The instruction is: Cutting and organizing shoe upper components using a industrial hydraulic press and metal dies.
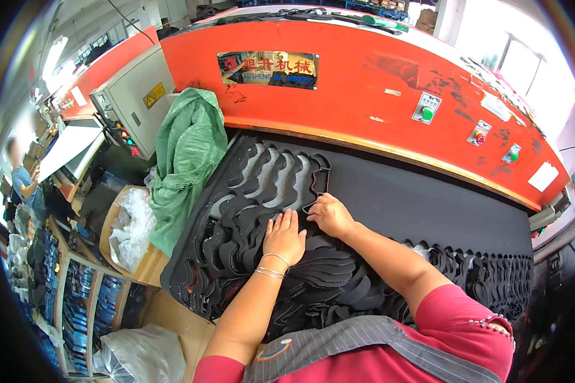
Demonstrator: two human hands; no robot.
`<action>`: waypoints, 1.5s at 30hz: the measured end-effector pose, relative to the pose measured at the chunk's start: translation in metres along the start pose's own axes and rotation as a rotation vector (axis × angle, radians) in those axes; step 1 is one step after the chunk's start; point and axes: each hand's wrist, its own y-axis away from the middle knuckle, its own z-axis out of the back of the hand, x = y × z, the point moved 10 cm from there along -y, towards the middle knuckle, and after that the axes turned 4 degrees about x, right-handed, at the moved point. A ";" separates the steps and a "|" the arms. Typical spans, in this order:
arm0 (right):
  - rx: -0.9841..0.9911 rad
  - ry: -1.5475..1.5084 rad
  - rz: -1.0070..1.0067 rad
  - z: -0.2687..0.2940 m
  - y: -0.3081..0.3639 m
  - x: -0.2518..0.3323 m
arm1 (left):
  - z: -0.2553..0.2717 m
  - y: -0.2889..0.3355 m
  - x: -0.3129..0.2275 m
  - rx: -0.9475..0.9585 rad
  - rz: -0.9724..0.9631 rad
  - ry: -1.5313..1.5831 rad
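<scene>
A wavy metal cutting die point(328, 171), a thin outline frame, lies on the black sheet material point(402, 204). My right hand point(332, 216) has its fingers closed on the near end of the die. Flat on the dark material just left of it rests my left hand point(285, 237), fingers stretched out and holding nothing. Left of the die, a row of wavy cut-out gaps point(271, 172) shows grey underneath. Curved black cut pieces point(322, 265) are heaped around and below my hands, partly hidden by my forearms.
An orange press beam point(345, 83) with buttons crosses behind the sheet. At left are a green woven sack point(188, 153), a cardboard box point(148, 268) of clear plastic and a grey control cabinet point(131, 96). Another person point(24, 182) stands far left. More curved pieces point(485, 277) line the near right.
</scene>
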 end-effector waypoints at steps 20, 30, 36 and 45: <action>-0.428 -1.350 -0.414 0.125 0.074 0.084 | 0.144 0.093 -0.127 -0.719 -0.563 0.666; -0.588 -1.446 -0.434 0.137 0.097 0.090 | 0.108 0.070 -0.123 -0.465 -0.518 1.428; -0.549 -1.537 -0.304 0.170 0.094 0.073 | 0.139 0.054 -0.061 -0.599 -0.413 1.792; -0.082 -0.647 -0.185 0.188 0.065 0.060 | 0.187 0.118 0.167 -0.951 -0.484 2.201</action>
